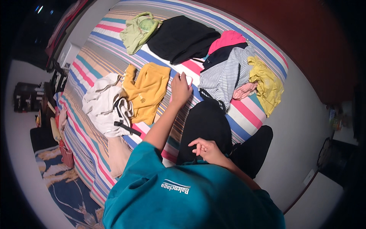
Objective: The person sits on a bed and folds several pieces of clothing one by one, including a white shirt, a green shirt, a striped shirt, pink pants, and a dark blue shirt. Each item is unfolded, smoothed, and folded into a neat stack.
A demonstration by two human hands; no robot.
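My left hand (181, 88) reaches out over the bed, its fingers around what looks like a phone (189, 80) with a white face and pink edge. A yellow garment (150, 91) lies just left of that hand, partly against a white garment (103, 106) with black straps. My right hand (207, 150) is held above my lap in black trousers (207, 123), empty, its fingers loosely bent and apart. A blue-and-white striped garment (223, 73) lies beyond my knee, beside a crumpled pink cloth (245, 90) and a yellow one (267, 83).
The striped bedsheet (94, 45) spreads under everything. Farther off lie a light green garment (135, 34), a black garment (183, 37) and a bright pink one (226, 40). A beige cloth (118, 156) is by my left elbow. A pale wall (294, 123) borders the bed on the right.
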